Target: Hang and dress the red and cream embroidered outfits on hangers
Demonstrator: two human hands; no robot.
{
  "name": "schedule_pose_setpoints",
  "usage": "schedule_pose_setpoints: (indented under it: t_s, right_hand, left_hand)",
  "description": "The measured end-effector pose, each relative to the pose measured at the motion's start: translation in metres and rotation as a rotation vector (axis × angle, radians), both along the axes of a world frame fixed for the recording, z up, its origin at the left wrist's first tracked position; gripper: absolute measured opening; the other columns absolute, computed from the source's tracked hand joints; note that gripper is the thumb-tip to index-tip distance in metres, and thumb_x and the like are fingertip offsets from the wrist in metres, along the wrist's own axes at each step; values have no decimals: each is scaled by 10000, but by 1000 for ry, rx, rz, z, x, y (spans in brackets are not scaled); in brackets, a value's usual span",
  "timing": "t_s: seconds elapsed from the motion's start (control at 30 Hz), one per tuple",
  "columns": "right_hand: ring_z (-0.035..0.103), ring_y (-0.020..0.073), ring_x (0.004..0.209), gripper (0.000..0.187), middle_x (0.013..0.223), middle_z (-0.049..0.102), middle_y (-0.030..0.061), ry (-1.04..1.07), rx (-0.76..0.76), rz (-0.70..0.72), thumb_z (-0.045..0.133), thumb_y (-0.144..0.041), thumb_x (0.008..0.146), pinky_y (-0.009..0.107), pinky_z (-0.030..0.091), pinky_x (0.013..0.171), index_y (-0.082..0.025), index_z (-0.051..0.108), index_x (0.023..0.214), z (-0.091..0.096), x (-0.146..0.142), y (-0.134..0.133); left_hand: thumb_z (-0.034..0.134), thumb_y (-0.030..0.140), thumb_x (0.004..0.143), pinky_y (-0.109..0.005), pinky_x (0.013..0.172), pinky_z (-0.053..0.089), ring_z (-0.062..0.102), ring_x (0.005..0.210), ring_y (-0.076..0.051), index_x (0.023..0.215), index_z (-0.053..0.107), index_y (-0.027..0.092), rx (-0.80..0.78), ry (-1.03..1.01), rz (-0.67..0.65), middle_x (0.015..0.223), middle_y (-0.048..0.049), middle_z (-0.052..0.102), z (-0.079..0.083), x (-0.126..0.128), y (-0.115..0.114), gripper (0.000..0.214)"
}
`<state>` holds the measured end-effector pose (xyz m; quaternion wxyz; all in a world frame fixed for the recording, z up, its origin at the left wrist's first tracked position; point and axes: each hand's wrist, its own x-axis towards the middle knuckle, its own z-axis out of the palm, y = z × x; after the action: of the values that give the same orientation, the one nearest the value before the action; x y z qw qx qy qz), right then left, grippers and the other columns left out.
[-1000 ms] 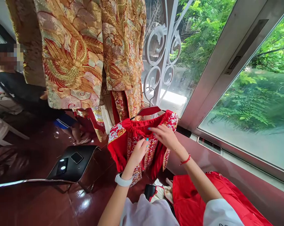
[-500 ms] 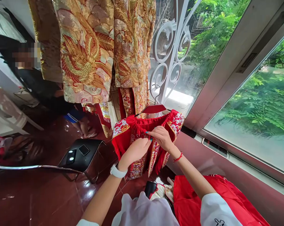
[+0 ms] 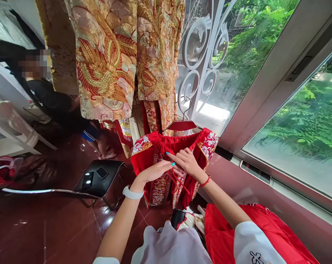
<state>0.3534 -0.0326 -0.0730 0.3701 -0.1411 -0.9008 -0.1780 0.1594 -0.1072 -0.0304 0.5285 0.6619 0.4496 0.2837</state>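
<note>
The red embroidered skirt (image 3: 166,165) hangs from a red hanger (image 3: 181,125) in front of the window grille (image 3: 201,55), below the gold brocade robes (image 3: 113,62). Its gathered waistband sits at the top, with embroidered panels falling beneath.

The left hand (image 3: 157,170) lies against the front of the skirt just under the waistband, fingers extended and nearly flat, palm toward the cloth. The right hand (image 3: 186,161) is beside it, touching it, fingers curled around the thin red drawstring (image 3: 178,181), whose loose ends hang in loops below both hands. Whether the left hand also pinches the cord cannot be determined.

Handling judgement: the skirt appears soft and limp at the plain red lining, stiffer and heavier at the densely embroidered panels. The metallic threadwork is likely to snag on nails or on the wrist band (image 3: 131,193). The cord is light and slippery; a fingertip pinch near the waistband channel gives best control. The garment's weight is best taken at the waistband or hanger, not at the embroidery.

A black stool (image 3: 99,178) carrying two phones stands on the floor to the left.
</note>
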Motion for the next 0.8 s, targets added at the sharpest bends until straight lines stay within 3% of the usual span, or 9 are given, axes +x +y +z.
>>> schedule_pose_setpoints:
  t_s: [0.13,0.27,0.4,0.53,0.63,0.7,0.8]
  right_hand:
    - [480,179,711,395,734,547,18,76,22,46,372,-148,1045,338,353,691,-155,556,1393,-3,0,6]
    - [513,200,736,427,772,564,34,104,-80,104,350,-244,1057,383,432,778,-143,510,1439,-8,2,10]
    - [537,214,746,432,800,600,54,256,-312,160,291,-313,1062,381,467,736,-183,551,1382,-7,6,1]
    - [566,202,773,372,874,643,76,320,-669,126,319,-317,1058,340,482,711,-217,656,1180,11,12,-12]
    - [573,186,788,352,878,641,68,303,-835,171,348,-340,1059,315,487,731,-211,675,1074,28,16,-15]
    - [560,180,784,346,863,635,61,274,-872,201,355,-333,1058,311,484,739,-208,677,1029,36,19,-13]
    - [538,180,792,297,851,632,52,223,-868,225,386,-265,1042,321,483,764,-204,669,981,44,22,-10]
  left_hand:
    - [488,630,907,-336,1057,448,667,1039,-228,872,771,189,-11,-29,-110,944,-54,770,15,2,0,526]
    - [467,622,925,-367,1078,432,675,1023,-247,842,782,187,7,-28,-158,898,-62,774,24,5,2,543]
    - [446,550,954,-371,1074,429,666,1029,-243,848,766,197,101,28,-104,966,-59,771,20,2,9,488]
    - [392,468,981,-376,1019,464,658,956,-240,852,724,189,174,126,-65,932,-66,746,15,5,9,452]
    - [424,377,966,-416,1001,469,631,970,-253,902,685,188,340,284,113,982,-84,704,18,10,3,328]
    - [500,278,910,-444,1071,420,580,1117,-271,1013,666,193,527,352,249,1136,-103,669,23,14,1,213]
    - [546,173,814,-464,1177,309,461,1317,-281,1191,622,205,708,342,230,1328,-97,613,30,15,7,386]
